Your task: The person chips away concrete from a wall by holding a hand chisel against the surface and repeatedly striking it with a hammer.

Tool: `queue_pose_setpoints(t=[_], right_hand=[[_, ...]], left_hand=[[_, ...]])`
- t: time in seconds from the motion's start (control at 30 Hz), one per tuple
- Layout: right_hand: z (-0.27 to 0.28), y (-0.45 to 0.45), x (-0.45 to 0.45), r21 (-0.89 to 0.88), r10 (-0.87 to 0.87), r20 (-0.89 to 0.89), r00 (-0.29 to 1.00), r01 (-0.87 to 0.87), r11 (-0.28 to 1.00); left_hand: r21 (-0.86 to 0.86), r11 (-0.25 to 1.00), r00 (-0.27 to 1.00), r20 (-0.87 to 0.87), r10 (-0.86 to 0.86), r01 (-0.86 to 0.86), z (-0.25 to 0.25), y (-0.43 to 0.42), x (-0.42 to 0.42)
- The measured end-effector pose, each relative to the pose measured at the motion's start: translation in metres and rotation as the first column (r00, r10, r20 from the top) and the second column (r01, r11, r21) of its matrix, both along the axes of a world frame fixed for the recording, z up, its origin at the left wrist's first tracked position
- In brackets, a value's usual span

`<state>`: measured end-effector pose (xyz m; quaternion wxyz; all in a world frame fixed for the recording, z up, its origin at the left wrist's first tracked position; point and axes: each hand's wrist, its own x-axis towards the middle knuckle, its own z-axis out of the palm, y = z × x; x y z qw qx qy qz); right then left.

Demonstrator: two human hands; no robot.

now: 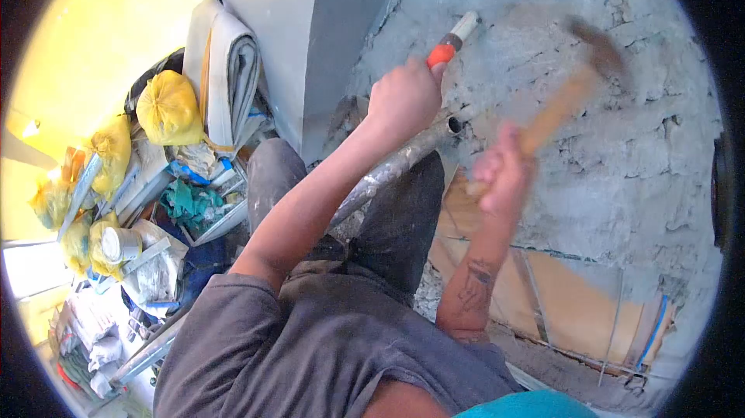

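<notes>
My left hand (405,101) is closed around the red and black handle of a chisel (464,27), whose pale metal end meets the rough grey wall (512,53). To the right, my right hand (504,171) grips the wooden handle of a hammer (563,104). The hammer's dark head is blurred by motion and stands off to the right of the chisel, apart from it. Cracks and chipped patches run over the wall around both tools.
A dusty metal pipe (388,177) slants up between my knees. At the left lie yellow bags (169,107), a rolled grey mat (242,69), a green cloth (190,204) and mixed debris. Orange-brown boards (578,305) are at the lower right.
</notes>
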<state>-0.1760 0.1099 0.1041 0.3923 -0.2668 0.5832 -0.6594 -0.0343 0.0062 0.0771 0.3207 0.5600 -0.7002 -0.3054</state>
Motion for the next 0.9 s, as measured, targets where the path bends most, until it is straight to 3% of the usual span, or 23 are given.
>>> queue_pose_setpoints(t=[0.07, 0.1, 0.17, 0.2, 0.23, 0.3, 0.33, 0.43, 0.47, 0.53, 0.6, 0.63, 0.7, 0.73, 0.8, 0.83, 0.87, 0.9], right_hand=[[0.035, 0.010, -0.005, -0.327, -0.015, -0.072, 0.997, -0.009, 0.945], [0.047, 0.009, -0.012, -0.319, -0.015, -0.071, 0.997, -0.009, 0.948], [0.061, -0.003, -0.021, -0.699, 0.086, -0.221, 0.971, -0.220, 0.681], [0.042, -0.016, -0.025, -0.778, 0.061, -0.215, 0.975, -0.208, 0.593], [0.000, -0.038, -0.031, -0.768, -0.258, -0.525, 0.811, -0.321, 0.554], [-0.060, -0.046, -0.007, -0.388, -0.102, -0.572, 0.814, -0.159, 0.908], [-0.073, -0.031, 0.014, 0.176, 0.137, -0.083, 0.987, -0.121, 0.977], [-0.045, -0.014, 0.015, 0.273, 0.172, -0.117, 0.978, -0.134, 0.953], [-0.031, -0.011, 0.015, 0.272, 0.108, -0.219, 0.970, -0.045, 0.961], [0.000, 0.005, 0.007, 0.092, 0.065, -0.169, 0.983, -0.050, 0.994], [0.023, 0.013, -0.001, -0.280, 0.062, -0.094, 0.994, -0.086, 0.956], [0.027, 0.012, -0.003, -0.272, 0.058, -0.092, 0.994, -0.081, 0.959], [0.033, -0.007, -0.004, -0.658, 0.121, -0.077, 0.990, -0.142, 0.740], [0.005, -0.024, -0.002, -0.697, -0.162, -0.463, 0.871, -0.245, 0.673], [-0.048, -0.026, 0.013, -0.239, -0.008, -0.134, 0.991, -0.025, 0.971], [-0.054, -0.031, 0.017, 0.033, 0.135, -0.084, 0.987, -0.133, 0.991], [-0.060, -0.030, 0.019, 0.298, 0.246, 0.008, 0.969, -0.237, 0.925], [-0.065, -0.021, 0.014, 0.298, 0.237, 0.015, 0.971, -0.231, 0.926]], left_hand=[[0.038, 0.999, 0.999, -0.031, 0.008, -0.007, 0.002, -0.003, -0.001], [0.045, 0.999, 1.000, -0.030, 0.008, -0.006, 0.001, -0.003, -0.001], [0.033, 0.999, 0.999, -0.033, 0.003, -0.001, 0.000, -0.004, 0.000], [0.035, 0.999, 0.999, -0.035, 0.003, -0.001, 0.000, -0.004, 0.000], [0.037, 0.999, 0.999, -0.033, 0.003, -0.001, 0.001, -0.003, 0.000], [0.032, 0.999, 0.999, -0.037, 0.017, -0.016, 0.004, -0.005, 0.001], [0.032, 0.999, 1.000, -0.025, 0.016, -0.015, 0.004, -0.005, 0.002], [0.029, 1.000, 1.000, -0.022, 0.006, -0.006, 0.003, -0.006, 0.002], [0.048, 0.999, 0.999, -0.036, 0.011, -0.009, -0.001, -0.007, 0.003], [0.063, 0.998, 1.000, -0.028, 0.001, 0.001, -0.002, -0.001, 0.002], [0.055, 0.998, 1.000, -0.028, 0.012, -0.010, 0.002, -0.006, 0.003], [0.062, 0.998, 0.999, -0.035, 0.003, -0.001, 0.001, -0.004, 0.003], [0.062, 0.998, 0.999, -0.044, -0.004, 0.007, 0.001, -0.005, 0.004], [0.065, 0.998, 0.999, -0.034, -0.005, 0.007, 0.001, -0.006, 0.004], [0.060, 0.998, 0.999, -0.032, 0.006, -0.004, 0.000, -0.008, 0.005], [0.039, 0.999, 1.000, -0.028, -0.006, 0.007, -0.004, -0.011, 0.007], [0.022, 0.999, 0.999, -0.017, -0.031, 0.031, -0.009, -0.009, 0.007], [0.024, 0.999, 0.999, -0.010, -0.040, 0.040, -0.014, -0.005, 0.008]])
